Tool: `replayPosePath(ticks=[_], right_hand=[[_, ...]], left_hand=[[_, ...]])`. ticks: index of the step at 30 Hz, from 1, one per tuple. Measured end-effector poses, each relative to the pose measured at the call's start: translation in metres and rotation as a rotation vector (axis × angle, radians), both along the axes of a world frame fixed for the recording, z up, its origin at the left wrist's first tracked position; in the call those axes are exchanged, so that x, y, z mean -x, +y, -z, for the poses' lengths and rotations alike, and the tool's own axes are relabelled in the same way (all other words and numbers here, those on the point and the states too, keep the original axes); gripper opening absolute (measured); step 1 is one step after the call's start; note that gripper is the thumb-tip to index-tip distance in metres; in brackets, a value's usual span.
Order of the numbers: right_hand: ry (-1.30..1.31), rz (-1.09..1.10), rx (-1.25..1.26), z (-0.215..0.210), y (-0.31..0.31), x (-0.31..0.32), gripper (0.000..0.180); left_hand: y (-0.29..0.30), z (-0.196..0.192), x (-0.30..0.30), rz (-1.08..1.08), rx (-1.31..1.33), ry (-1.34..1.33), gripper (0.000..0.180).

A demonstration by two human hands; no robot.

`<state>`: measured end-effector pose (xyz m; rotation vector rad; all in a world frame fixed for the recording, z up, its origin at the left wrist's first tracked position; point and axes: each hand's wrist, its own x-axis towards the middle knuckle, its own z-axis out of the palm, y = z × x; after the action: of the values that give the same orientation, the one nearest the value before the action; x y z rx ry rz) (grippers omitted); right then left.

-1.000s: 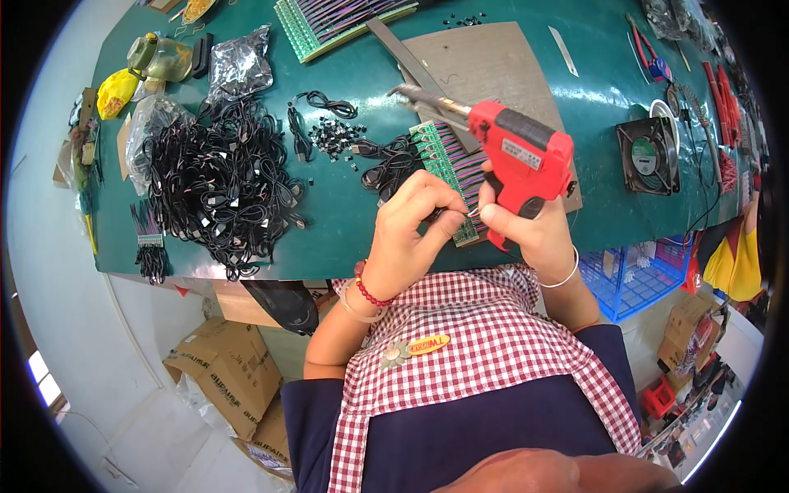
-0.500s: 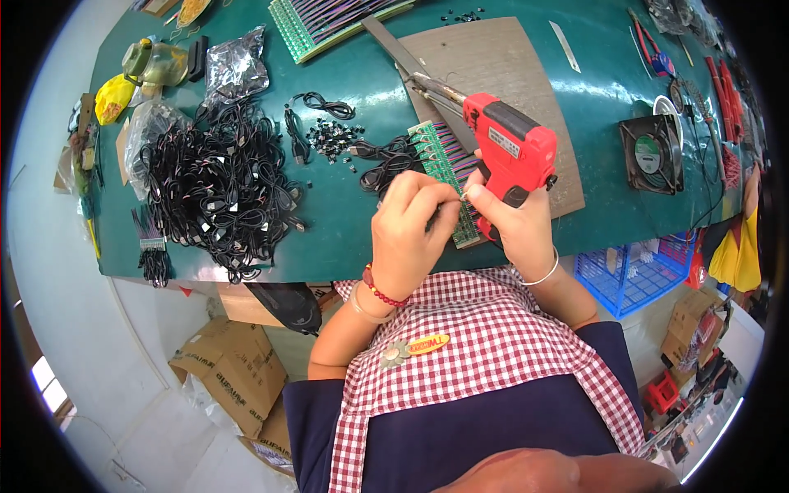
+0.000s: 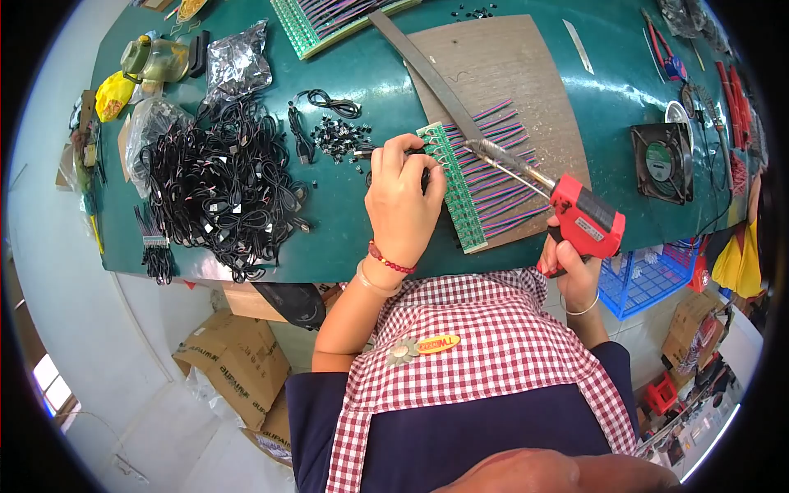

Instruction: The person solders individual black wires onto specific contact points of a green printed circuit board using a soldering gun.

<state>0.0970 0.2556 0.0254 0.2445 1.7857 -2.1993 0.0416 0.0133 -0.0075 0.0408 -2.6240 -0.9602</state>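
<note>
My right hand (image 3: 573,275) grips a red and black soldering gun (image 3: 590,220) by its handle, with a finger near the trigger. Its metal tip and thin feed tube point left and reach over a green circuit board strip (image 3: 462,197). Purple, pink and black wires (image 3: 511,185) run rightward from that strip. At the strip's upper left end, my left hand (image 3: 403,197) is closed, its fingertips pinching what looks like a black cable, mostly hidden by the fingers. A flat metal bar (image 3: 427,76) lies slanted, its lower end against the wires near the tip.
A brown board (image 3: 497,70) lies under the work. Left of it are small black parts (image 3: 337,138) and a large heap of black cables (image 3: 218,193). More wired strips (image 3: 300,33) sit at the back. A fan (image 3: 662,163) stands right; a blue crate (image 3: 649,283) is below the table edge.
My hands have parted: the right moved right and down with the soldering gun, whose tip now reaches over the strip. My left hand moved slightly up to the strip's upper left end.
</note>
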Motion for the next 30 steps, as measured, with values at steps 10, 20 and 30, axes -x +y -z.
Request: replayPosePath(ticks=[10, 20, 30], right_hand=[[-0.025, -0.078, -0.102, 0.011, -0.001, -0.020, 0.035], [0.012, -0.107, -0.150, 0.017, 0.001, -0.023, 0.031], [0.003, -0.179, -0.267, 0.022, 0.007, -0.029, 0.025]], left_hand=[[0.004, -0.004, -0.003, 0.005, 0.008, -0.042, 0.010], [0.006, -0.002, -0.004, -0.031, -0.003, -0.051, 0.010], [0.008, -0.002, -0.003, -0.035, -0.017, -0.022, 0.016]])
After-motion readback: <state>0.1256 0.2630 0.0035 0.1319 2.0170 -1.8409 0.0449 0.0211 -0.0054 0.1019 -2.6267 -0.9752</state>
